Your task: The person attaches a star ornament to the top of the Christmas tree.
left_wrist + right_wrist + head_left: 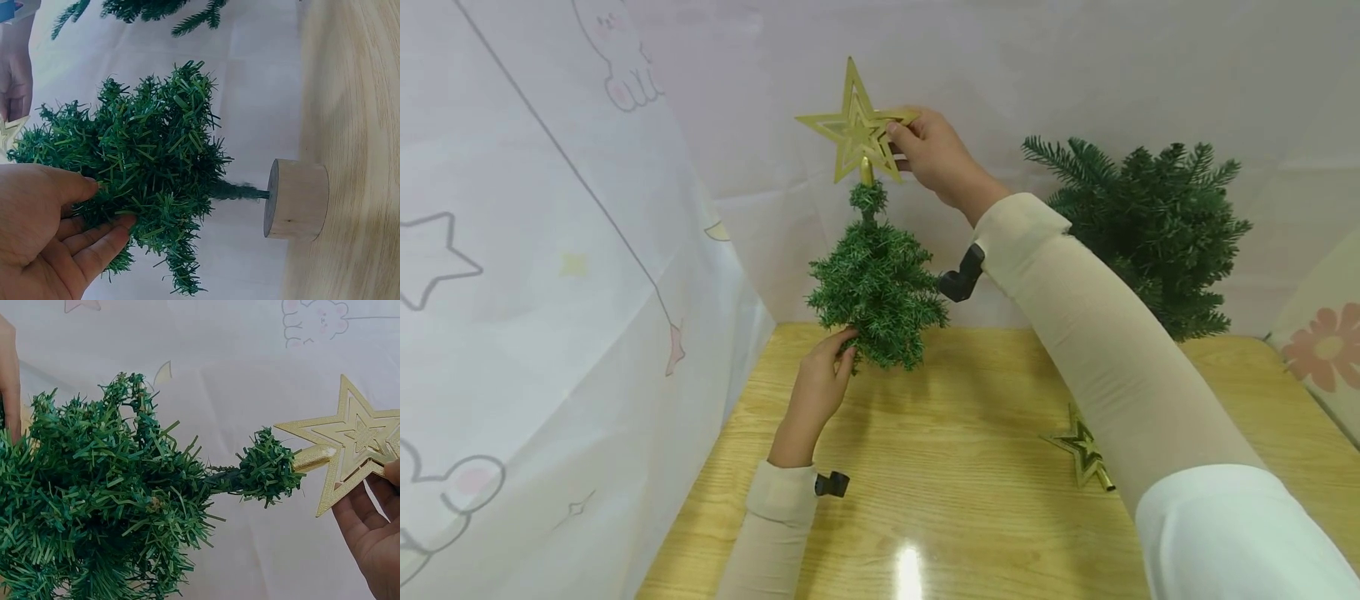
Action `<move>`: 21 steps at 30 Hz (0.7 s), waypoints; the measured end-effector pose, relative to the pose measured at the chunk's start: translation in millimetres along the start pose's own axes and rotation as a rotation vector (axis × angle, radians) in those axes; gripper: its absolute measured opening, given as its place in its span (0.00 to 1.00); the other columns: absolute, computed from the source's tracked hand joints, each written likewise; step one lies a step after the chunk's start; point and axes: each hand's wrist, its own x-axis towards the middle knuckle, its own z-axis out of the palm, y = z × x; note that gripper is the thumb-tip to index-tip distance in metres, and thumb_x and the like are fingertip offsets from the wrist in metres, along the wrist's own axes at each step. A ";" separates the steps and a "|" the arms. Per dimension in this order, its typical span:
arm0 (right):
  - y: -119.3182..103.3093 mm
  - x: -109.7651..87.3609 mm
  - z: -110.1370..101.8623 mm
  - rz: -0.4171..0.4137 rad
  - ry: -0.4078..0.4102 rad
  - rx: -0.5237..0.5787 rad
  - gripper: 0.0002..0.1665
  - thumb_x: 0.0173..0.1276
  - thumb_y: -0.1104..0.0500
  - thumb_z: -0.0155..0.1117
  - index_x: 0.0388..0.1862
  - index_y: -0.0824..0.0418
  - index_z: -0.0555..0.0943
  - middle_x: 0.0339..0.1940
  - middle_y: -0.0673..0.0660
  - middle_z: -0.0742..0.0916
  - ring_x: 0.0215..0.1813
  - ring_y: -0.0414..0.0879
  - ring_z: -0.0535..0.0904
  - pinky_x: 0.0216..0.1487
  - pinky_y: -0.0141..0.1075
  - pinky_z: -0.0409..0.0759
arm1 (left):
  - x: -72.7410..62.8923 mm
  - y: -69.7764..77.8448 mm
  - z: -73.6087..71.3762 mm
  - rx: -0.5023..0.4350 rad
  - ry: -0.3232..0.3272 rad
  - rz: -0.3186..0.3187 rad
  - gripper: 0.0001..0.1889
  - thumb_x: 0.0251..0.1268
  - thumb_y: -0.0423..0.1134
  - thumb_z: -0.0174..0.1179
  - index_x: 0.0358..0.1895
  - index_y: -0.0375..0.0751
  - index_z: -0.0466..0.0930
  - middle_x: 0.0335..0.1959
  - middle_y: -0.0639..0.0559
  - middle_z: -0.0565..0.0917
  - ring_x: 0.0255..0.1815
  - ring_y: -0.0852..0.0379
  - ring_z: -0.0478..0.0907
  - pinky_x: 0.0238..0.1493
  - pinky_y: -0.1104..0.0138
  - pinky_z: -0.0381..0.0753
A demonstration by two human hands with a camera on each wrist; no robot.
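A gold star tree topper (853, 129) sits upright at the tip of a small artificial Christmas tree (876, 283). My right hand (936, 154) pinches the star's right point between thumb and fingers. In the right wrist view, the topper's gold sleeve (312, 457) meets the tree's green tip, hiding its lower end. My left hand (823, 375) holds the lower left branches, with thumb and fingers among the needles in the left wrist view. Below them, a bare stem runs down to the tree's round wooden base (297, 199).
A second, darker green artificial tree (1150, 225) stands at the back right, partly behind my right sleeve. Another gold star topper (1081, 446) lies on the wooden table (940, 508) beside that forearm. Printed white cloth (550, 333) hangs at the left and back.
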 end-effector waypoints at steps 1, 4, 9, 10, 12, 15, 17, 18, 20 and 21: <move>0.8 0.1 0.0 0.002 0.002 0.007 0.21 0.80 0.57 0.45 0.68 0.57 0.72 0.61 0.56 0.79 0.61 0.47 0.76 0.61 0.35 0.75 | 0.1 -0.3 0.0 0.003 -0.001 -0.003 0.20 0.77 0.42 0.51 0.68 0.46 0.72 0.67 0.44 0.72 0.56 0.45 0.78 0.51 0.52 0.81; 4.2 0.2 -0.6 0.007 0.008 0.029 0.21 0.80 0.57 0.45 0.67 0.57 0.72 0.61 0.55 0.79 0.61 0.47 0.76 0.62 0.36 0.74 | 0.1 -0.9 0.1 0.006 -0.007 -0.002 0.20 0.77 0.41 0.51 0.68 0.46 0.71 0.66 0.44 0.72 0.55 0.46 0.79 0.50 0.53 0.82; 9.3 -0.3 -2.8 0.025 0.032 0.059 0.20 0.79 0.56 0.47 0.66 0.58 0.73 0.62 0.55 0.78 0.61 0.46 0.76 0.61 0.35 0.74 | -1.2 -1.5 1.1 0.015 -0.014 -0.004 0.20 0.77 0.41 0.51 0.68 0.46 0.71 0.66 0.44 0.73 0.54 0.48 0.79 0.49 0.55 0.82; 10.1 -0.6 -3.8 0.030 0.038 0.067 0.20 0.79 0.56 0.48 0.65 0.58 0.73 0.62 0.55 0.79 0.61 0.46 0.76 0.61 0.35 0.75 | -1.5 -1.8 1.1 0.018 -0.014 -0.003 0.20 0.77 0.40 0.51 0.69 0.46 0.71 0.66 0.44 0.73 0.54 0.48 0.79 0.49 0.55 0.82; 10.7 -1.1 -5.8 0.039 0.049 0.082 0.20 0.78 0.56 0.49 0.64 0.58 0.74 0.61 0.55 0.79 0.60 0.45 0.77 0.60 0.35 0.75 | -1.8 -3.1 1.3 0.027 -0.013 0.002 0.20 0.77 0.40 0.51 0.69 0.47 0.70 0.66 0.45 0.73 0.55 0.47 0.78 0.50 0.55 0.82; 9.5 -1.7 -7.8 0.039 0.048 0.105 0.19 0.77 0.57 0.51 0.64 0.58 0.75 0.61 0.55 0.80 0.60 0.46 0.77 0.60 0.35 0.76 | -1.2 -4.4 0.4 0.034 -0.006 0.020 0.21 0.77 0.40 0.51 0.69 0.46 0.70 0.66 0.45 0.73 0.57 0.46 0.77 0.52 0.54 0.81; 8.4 -2.1 -7.7 0.022 0.040 0.108 0.19 0.77 0.57 0.53 0.63 0.58 0.76 0.60 0.56 0.80 0.60 0.46 0.77 0.60 0.36 0.76 | -0.3 -4.9 -0.4 0.035 0.005 0.031 0.20 0.77 0.39 0.51 0.69 0.46 0.70 0.66 0.44 0.73 0.58 0.46 0.77 0.52 0.53 0.81; 7.8 -2.3 -7.0 0.015 0.036 0.114 0.19 0.76 0.58 0.55 0.63 0.58 0.76 0.60 0.56 0.80 0.60 0.46 0.77 0.60 0.36 0.76 | 0.2 -5.0 -0.8 0.036 0.009 0.034 0.20 0.77 0.39 0.51 0.69 0.46 0.70 0.66 0.44 0.73 0.58 0.45 0.77 0.52 0.53 0.81; 7.9 -3.6 -5.3 0.005 0.041 0.123 0.19 0.74 0.59 0.58 0.62 0.58 0.77 0.59 0.56 0.81 0.59 0.47 0.78 0.60 0.36 0.76 | 0.8 -5.8 -1.1 0.037 0.011 0.035 0.21 0.77 0.39 0.50 0.69 0.45 0.70 0.66 0.43 0.72 0.58 0.45 0.77 0.51 0.53 0.81; 8.4 -4.3 -4.3 0.004 0.047 0.125 0.19 0.73 0.60 0.59 0.61 0.58 0.77 0.59 0.56 0.81 0.59 0.47 0.78 0.60 0.37 0.76 | 1.0 -5.9 -1.2 0.035 0.010 0.032 0.20 0.77 0.39 0.50 0.69 0.45 0.70 0.66 0.43 0.72 0.57 0.45 0.77 0.51 0.53 0.81</move>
